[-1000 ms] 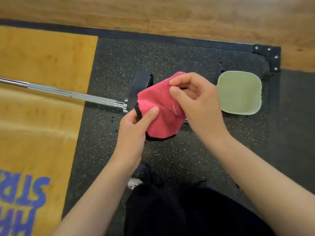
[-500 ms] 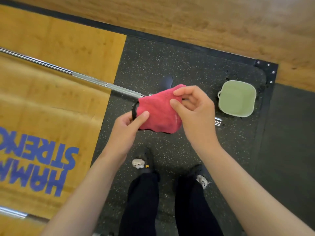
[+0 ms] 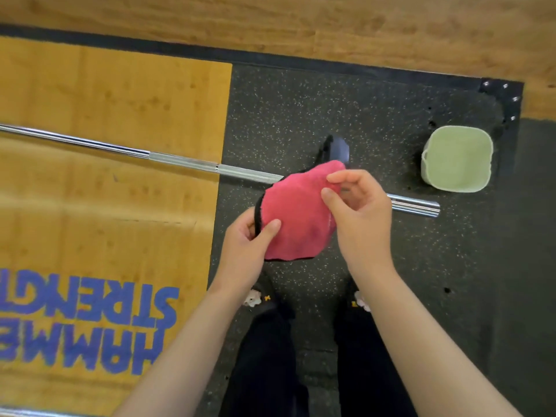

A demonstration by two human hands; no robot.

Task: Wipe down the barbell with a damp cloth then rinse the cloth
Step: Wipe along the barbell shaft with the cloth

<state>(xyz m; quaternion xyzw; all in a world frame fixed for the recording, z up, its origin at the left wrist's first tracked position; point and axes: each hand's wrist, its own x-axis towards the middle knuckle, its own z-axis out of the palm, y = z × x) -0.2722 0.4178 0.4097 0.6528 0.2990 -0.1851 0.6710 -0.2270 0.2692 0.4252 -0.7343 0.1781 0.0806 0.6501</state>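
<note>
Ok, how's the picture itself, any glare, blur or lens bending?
Head view: white glare streaks along the chrome steel barbell, brightest at its right end; lighting even, no hard shadows; the pink terry cloth, left hand and right hand look slightly soft; the dark part behind the cloth is blurred; lens bending seems mild.
</note>
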